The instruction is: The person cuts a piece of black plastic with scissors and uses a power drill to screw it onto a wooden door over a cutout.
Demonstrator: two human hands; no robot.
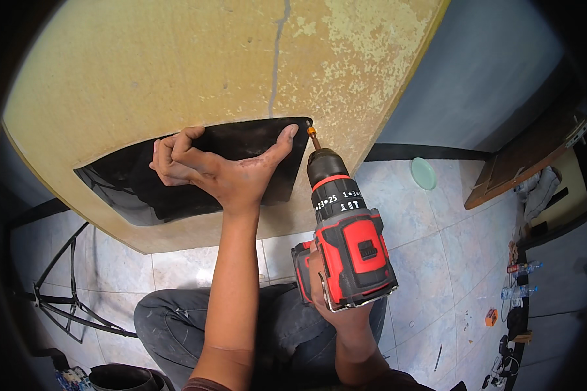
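A glossy black sheet (120,189) lies against the lower part of a worn yellow board (176,65). My left hand (225,173) is over the sheet, with its thumb stretched toward the upper right corner and its other fingers loosely curled. Nothing is held in it. My right hand (340,322) grips a red and black cordless drill (362,244) by its handle, mostly hidden under the drill's body. From the chuck, an orange-collared driver bit (314,137) points at that same corner of the sheet. Whether a screw sits at its tip is too small to tell.
Pale floor tiles (430,260) surround my bent legs. A black metal stand (72,296) is at the left. Toward the right are a light green dish (422,174), a wooden door (522,163), plastic bottles (520,292), an orange box (491,317) and cables (502,365).
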